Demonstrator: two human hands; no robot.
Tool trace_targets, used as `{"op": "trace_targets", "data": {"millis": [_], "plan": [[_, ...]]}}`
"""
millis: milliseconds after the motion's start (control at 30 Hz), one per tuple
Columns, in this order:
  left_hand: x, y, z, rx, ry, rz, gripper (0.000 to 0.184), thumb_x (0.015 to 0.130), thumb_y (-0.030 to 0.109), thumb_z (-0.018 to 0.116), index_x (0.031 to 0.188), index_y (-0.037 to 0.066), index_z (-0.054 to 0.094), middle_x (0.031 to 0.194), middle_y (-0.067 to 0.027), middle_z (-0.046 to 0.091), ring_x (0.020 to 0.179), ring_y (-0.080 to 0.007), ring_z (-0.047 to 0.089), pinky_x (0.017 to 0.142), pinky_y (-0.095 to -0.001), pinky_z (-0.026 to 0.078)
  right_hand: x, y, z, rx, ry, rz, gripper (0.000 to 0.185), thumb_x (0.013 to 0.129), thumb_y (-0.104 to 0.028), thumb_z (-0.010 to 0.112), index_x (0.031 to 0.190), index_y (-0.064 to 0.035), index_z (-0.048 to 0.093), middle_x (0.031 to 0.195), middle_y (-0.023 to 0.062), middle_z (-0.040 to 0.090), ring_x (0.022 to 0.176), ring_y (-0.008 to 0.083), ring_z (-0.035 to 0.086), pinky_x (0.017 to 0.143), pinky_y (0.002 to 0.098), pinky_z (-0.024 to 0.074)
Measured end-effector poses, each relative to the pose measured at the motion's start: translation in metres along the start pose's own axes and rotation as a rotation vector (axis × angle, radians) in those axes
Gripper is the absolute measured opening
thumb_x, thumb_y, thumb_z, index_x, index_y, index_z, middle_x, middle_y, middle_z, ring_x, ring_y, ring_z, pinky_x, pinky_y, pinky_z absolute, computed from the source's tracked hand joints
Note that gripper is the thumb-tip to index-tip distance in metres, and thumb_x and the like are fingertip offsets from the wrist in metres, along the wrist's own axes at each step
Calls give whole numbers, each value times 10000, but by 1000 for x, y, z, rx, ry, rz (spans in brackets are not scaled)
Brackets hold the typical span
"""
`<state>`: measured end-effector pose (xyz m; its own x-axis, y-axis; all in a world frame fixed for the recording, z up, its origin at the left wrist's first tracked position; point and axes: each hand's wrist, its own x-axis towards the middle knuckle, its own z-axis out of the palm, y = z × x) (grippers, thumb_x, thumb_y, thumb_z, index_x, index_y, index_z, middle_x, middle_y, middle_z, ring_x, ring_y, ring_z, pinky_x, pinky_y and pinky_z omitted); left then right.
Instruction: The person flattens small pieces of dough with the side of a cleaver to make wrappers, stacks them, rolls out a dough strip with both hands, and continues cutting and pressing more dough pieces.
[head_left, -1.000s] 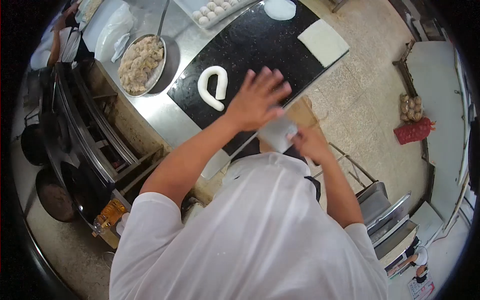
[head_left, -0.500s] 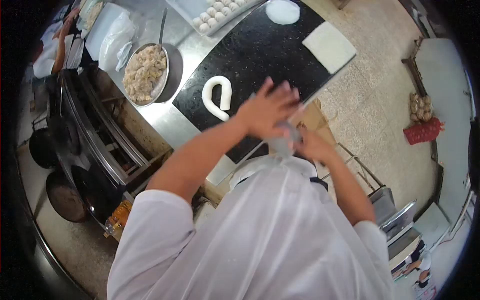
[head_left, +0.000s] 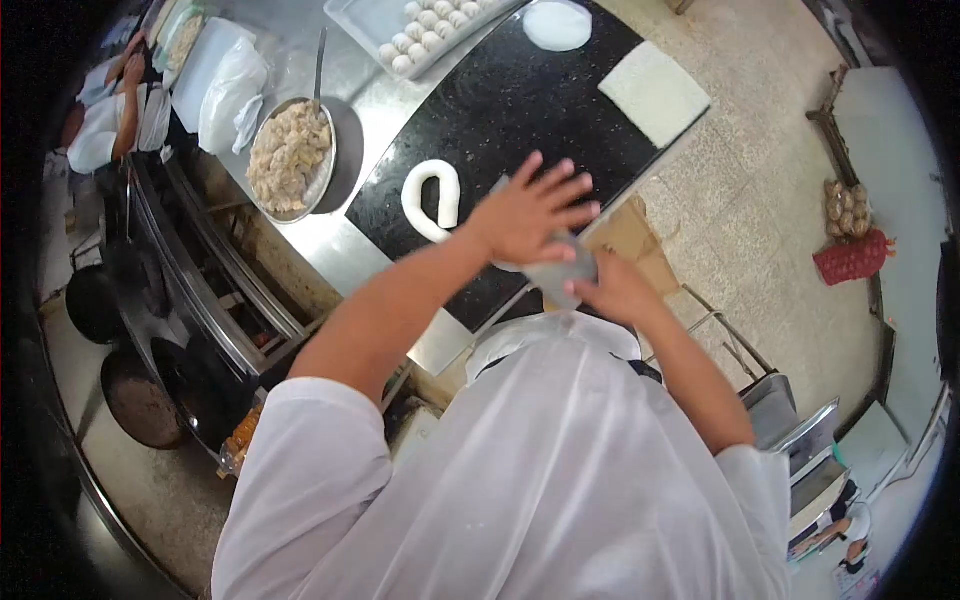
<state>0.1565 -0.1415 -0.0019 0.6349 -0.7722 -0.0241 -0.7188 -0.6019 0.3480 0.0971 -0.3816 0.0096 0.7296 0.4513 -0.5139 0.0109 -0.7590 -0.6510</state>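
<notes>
My right hand (head_left: 622, 290) is closed around one end of a flat grey blade (head_left: 562, 278) at the near edge of the black worktop (head_left: 480, 110). Whether it is a cleaver or a scraper I cannot tell. Over the other end of the blade is my left hand (head_left: 530, 218), palm down with its fingers spread; whether it touches the metal is unclear. A rope of white dough (head_left: 411, 200), bent into a hook, lies left of my left hand, its lower end partly behind my wrist. A sliver of something white shows beneath that wrist.
A metal bowl of pale filling (head_left: 290, 155) with a spoon stands at left. Behind are a tray of round dough pieces (head_left: 425, 35), a white disc (head_left: 557, 24) and a folded white cloth (head_left: 655, 93). Another person (head_left: 110, 120) works at far left. Dark woks (head_left: 140, 395) sit below.
My left hand has shifted slightly, its fingers spreading wider. The blade has turned a little in my right hand and looks less blurred. The dough rope stays in place.
</notes>
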Motion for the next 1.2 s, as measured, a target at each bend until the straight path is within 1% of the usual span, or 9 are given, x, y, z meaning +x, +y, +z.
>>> {"op": "trace_targets", "data": {"millis": [133, 167, 400, 600, 667, 933, 1033, 1100, 1200], "plan": [[-7, 29, 9, -3, -27, 122, 704, 895, 659, 582, 1494, 293, 529, 1616, -65, 418, 1548, -324, 276, 1235, -654, 103, -34, -9, 26, -105, 335, -88, 775, 733, -344, 903, 1308, 61, 576, 1233, 320, 656, 1092, 455, 683, 910, 467, 554], [-4, 27, 7, -26, -39, 123, 704, 895, 659, 582, 1494, 293, 529, 1616, -65, 418, 1548, -324, 276, 1235, -654, 103, -29, -14, 8, 100, 41, 220, 738, 736, -371, 897, 1258, 53, 595, 1178, 306, 684, 1062, 450, 691, 886, 477, 557], [25, -31, -13, 123, 86, -13, 725, 920, 642, 581, 1535, 271, 484, 1634, -68, 392, 1539, -327, 289, 1237, -632, 133, 36, -35, -53, -77, -230, 258, 707, 781, -447, 834, 1249, 38, 619, 1031, 279, 723, 1033, 445, 695, 846, 513, 562], [-8, 35, 14, -40, -7, 98, 734, 908, 679, 532, 1517, 269, 501, 1613, -84, 419, 1535, -348, 290, 1243, -639, 104, -23, 23, 35, 86, 150, -183, 816, 757, -331, 878, 1401, 23, 524, 995, 254, 735, 922, 403, 733, 796, 485, 562], [4, 31, 12, -15, 18, 111, 726, 890, 676, 561, 1493, 271, 529, 1578, -75, 465, 1523, -334, 317, 1235, -650, 114, -32, -5, 15, 62, 11, 280, 922, 752, -304, 884, 1481, 40, 437, 1003, 251, 736, 919, 403, 734, 799, 485, 567], [46, -40, -17, 89, 126, 10, 736, 906, 648, 583, 1527, 266, 489, 1628, -88, 394, 1534, -361, 283, 1243, -611, 142, 34, -33, -62, 60, -146, 257, 626, 743, -431, 859, 1136, 17, 668, 1036, 275, 724, 991, 443, 706, 847, 498, 564], [11, 3, 2, 20, -12, 2, 761, 898, 693, 554, 1532, 276, 486, 1648, -92, 364, 1556, -354, 242, 1251, -623, 79, -13, 1, 2, 78, -32, 72, 654, 757, -425, 854, 1164, 39, 638, 1039, 296, 716, 1012, 449, 700, 869, 507, 557], [1, 28, 14, -19, 25, 43, 748, 885, 706, 561, 1503, 287, 525, 1628, -85, 398, 1551, -336, 264, 1248, -630, 76, -31, 22, 30, -221, 369, -310, 680, 765, -424, 852, 1171, 64, 608, 1036, 318, 708, 1008, 458, 699, 870, 529, 550], [23, 24, 5, 2, 21, 39, 740, 887, 714, 558, 1492, 289, 539, 1612, -82, 422, 1537, -330, 295, 1245, -628, 93, -23, 7, -2, 90, 5, 231, 728, 754, -428, 863, 1194, 81, 585, 1037, 326, 705, 1013, 455, 699, 871, 537, 548]]}}
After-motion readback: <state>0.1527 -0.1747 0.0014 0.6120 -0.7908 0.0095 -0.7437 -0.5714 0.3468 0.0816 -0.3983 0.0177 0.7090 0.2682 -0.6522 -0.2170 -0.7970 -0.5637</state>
